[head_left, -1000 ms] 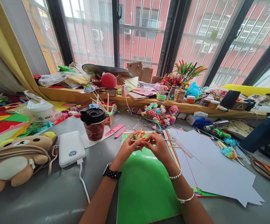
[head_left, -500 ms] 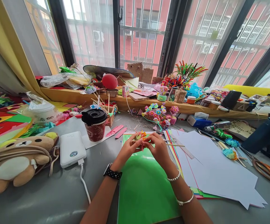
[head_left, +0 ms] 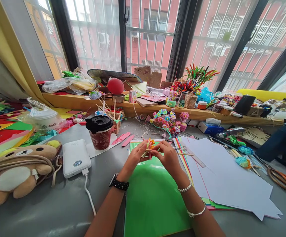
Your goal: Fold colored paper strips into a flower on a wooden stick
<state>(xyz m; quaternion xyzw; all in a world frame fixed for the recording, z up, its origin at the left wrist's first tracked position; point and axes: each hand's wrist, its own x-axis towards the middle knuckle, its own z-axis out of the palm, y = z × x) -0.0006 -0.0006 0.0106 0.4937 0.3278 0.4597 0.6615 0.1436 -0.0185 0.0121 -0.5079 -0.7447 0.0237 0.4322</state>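
Note:
My left hand (head_left: pixel 134 157) and my right hand (head_left: pixel 168 156) meet above a green paper sheet (head_left: pixel 153 197). Both pinch a small orange, yellow and green paper flower (head_left: pixel 151 144) mounted on a thin wooden stick (head_left: pixel 182 153). The stick runs off to the right over a stack of white and coloured paper (head_left: pixel 222 177). My left wrist carries a black watch. Bead bracelets sit on my right wrist.
A red coffee cup with a black lid (head_left: pixel 100 131), a white power bank (head_left: pixel 76 158) with cable and a bear plush bag (head_left: pixel 16 168) lie left. A paper flower bouquet (head_left: pixel 167 120) stands behind. Scissors (head_left: pixel 282 179) lie right, and the window ledge (head_left: pixel 123 107) is cluttered.
My fingers have shifted slightly on the paper flower, turning it a little. The hands stay in the same place.

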